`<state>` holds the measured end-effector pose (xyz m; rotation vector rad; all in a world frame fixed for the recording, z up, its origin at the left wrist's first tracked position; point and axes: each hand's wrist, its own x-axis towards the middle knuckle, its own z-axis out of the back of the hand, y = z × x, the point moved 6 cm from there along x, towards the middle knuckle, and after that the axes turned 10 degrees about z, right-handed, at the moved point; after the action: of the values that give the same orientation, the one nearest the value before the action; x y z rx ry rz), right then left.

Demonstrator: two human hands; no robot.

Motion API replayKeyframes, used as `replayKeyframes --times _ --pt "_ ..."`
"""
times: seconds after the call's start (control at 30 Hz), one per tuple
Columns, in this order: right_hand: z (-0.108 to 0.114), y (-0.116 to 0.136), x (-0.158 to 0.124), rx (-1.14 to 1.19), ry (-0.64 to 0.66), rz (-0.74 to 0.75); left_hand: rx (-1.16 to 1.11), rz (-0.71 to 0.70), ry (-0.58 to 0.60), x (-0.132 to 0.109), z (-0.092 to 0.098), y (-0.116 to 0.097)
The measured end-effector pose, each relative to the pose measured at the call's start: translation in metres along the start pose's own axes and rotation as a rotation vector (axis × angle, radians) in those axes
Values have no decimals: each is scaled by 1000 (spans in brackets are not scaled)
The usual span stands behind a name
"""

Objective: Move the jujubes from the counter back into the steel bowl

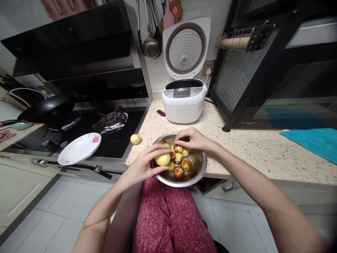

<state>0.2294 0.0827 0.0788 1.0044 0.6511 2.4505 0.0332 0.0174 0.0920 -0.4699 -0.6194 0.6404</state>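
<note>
Your red knit lap (168, 214) sits closest, at 6 o'clock beneath the steel bowl (199, 164). Your left hand (142, 163) is curled round a pale yellow fruit (162, 159) at the bowl's 9 o'clock side. Your right hand (193, 138) pinches a small mottled fruit (178, 148) near 12 o'clock. I judge the work barely begun: one lone fruit (135, 138) lies out on the counter (250, 147) at 10 o'clock, while the other fruits (179, 171) lie in the bowl.

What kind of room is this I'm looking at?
Most likely a home kitchen: an open rice cooker on a speckled counter, a black cooktop with a frying pan, and a range hood above. The left hand holds a pale fruit over a metal bowl.
</note>
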Motion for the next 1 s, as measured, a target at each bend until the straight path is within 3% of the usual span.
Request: replayKeyframes --times 0.5,0.77,1.0 --pt "0 -3 -1 -1 5 -5 21 88 58 1 -6 6" --pt "-1 -2 0 15 -4 -10 212 65 -147 -16 18 -9" --pt "0 -4 -1 12 -11 -27 334 60 -138 -29 18 -8"
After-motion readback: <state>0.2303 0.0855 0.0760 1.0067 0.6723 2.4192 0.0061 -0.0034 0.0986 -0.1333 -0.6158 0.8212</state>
